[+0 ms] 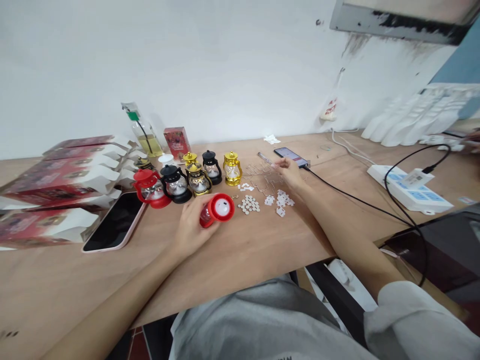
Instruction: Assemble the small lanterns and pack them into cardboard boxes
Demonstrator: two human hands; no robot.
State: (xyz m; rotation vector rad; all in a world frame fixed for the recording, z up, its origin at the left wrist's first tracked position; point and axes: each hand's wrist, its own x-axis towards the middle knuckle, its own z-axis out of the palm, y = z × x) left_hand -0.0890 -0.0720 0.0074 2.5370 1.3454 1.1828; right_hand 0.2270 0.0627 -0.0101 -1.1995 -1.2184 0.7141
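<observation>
My left hand [193, 225] is wrapped round a small red lantern [222, 207], tipped so that its round base with a white centre faces me. My right hand [288, 171] reaches further across the table, fingers pinched at the near end of a slim pen-like tool [265, 158]; its exact kind is too small to tell. Thin metal wire pieces [264, 182] lie just below that hand. Button cells [249, 204] sit in a pile right of the red lantern, beside small white plastic pieces [283, 199].
Several lanterns stand behind my left hand, among them a gold one [233, 169] and a red one [150, 188]. Red boxes [63, 175], a pink-edged phone [116, 222] and a bottle [148, 137] are at left. A cabled phone [290, 156] and power strip [410, 190] are at right.
</observation>
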